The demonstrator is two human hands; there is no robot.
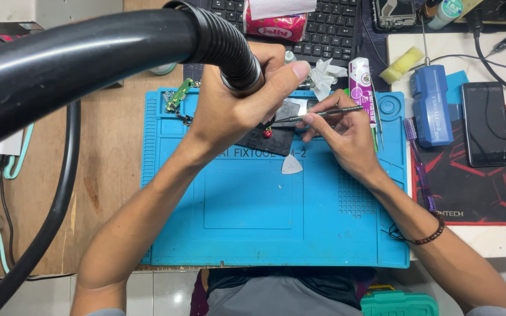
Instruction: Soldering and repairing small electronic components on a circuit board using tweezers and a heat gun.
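Both hands work over the far half of the blue silicone mat (253, 222), whose near part lies bare toward my body. Near the mat's middle, just on my side of the work, lies a white triangular pick (291, 165). My right hand (346, 137) is closed in a pinch around thin metal tweezers (317, 113); their tip points left, to the dark flat device (270, 139) lying on the mat's far centre. A small red spot shows on the device near the tip. My left hand (235, 102) is wrapped fully around the ribbed black nozzle (229, 50), thumb stretched along it, the nozzle's mouth just above the device; whether it touches I cannot tell. The nozzle's thick black hose (60, 64) runs off to the left. At the mat's far left corner sits a small green circuit board (177, 96). Beyond the far right edge stand a white-and-purple tube (359, 85) and a blue tool (431, 105). Farthest back: a black keyboard (329, 29).
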